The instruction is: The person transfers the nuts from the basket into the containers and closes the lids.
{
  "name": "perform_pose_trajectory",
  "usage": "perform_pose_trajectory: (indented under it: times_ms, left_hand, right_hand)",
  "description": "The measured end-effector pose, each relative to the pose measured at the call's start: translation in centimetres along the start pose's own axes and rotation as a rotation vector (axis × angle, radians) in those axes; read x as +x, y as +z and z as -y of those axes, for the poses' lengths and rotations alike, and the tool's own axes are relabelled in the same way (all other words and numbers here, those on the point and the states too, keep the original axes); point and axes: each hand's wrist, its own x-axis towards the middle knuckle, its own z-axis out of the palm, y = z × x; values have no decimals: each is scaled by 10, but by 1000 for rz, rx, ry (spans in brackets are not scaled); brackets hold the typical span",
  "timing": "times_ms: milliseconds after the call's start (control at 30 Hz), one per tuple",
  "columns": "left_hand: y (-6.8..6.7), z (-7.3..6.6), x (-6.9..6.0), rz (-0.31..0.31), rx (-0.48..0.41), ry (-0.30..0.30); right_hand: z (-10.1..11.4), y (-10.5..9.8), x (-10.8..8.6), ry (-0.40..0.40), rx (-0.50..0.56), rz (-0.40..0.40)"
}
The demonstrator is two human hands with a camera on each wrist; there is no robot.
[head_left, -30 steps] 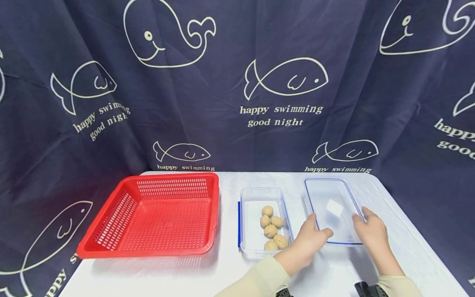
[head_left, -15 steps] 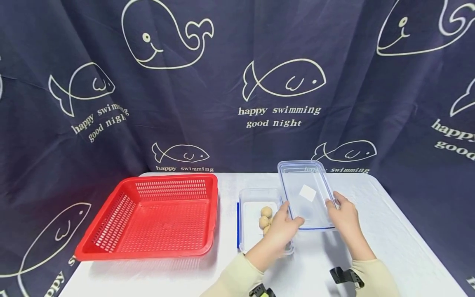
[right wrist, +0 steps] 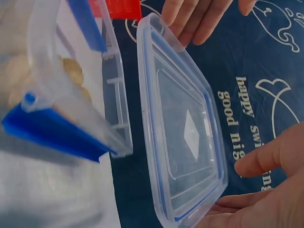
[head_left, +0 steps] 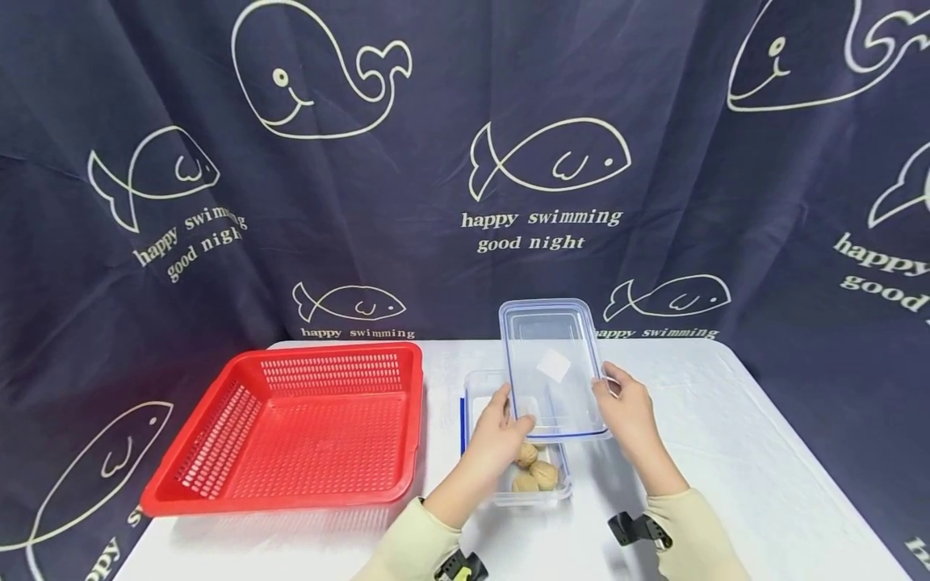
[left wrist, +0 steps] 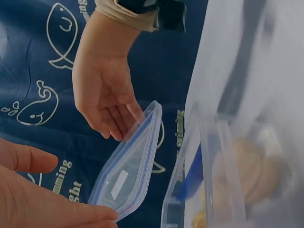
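Observation:
In the head view, a clear plastic lid (head_left: 567, 401) with a blue seal and a white square sticker is held in the air, tilted, its far edge raised. My left hand (head_left: 492, 440) grips its left near corner, thumb toward the top side. On the opposite edge, my right hand (head_left: 629, 410) holds the right near side. Below the lid stands a clear food container (head_left: 536, 498) with a blue side latch (head_left: 462, 428). Several walnuts (head_left: 543, 474) lie in it; the lid covers the others. The right wrist view shows the lid (right wrist: 178, 118) apart from the container's rim.
A red slotted plastic basket (head_left: 327, 444) stands on the left of the white-covered table (head_left: 734, 452). Behind it hangs a dark blue curtain (head_left: 421, 186) printed with fish and whales. Black straps with devices (head_left: 639, 530) sit on both wrists.
Both hands have lifted the lid off the table's right side and carried it leftward, tilting it up. It now hangs over the container and hides part of the walnuts.

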Motion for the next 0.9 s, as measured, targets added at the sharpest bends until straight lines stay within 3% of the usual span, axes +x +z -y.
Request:
perform_pose_trajectory:
  times_ms: [433, 600, 900]
  left_hand:
    - [-16, 2, 12, -128, 99, 229]
    - [-22, 5, 15, -195, 164, 254]
    - [-29, 6, 17, -289, 195, 262]
  right_hand:
    - [14, 14, 8, -78, 176, -41]
    - [17, 22, 8, -105, 205, -66]
    - [18, 35, 5, -133, 253, -81]
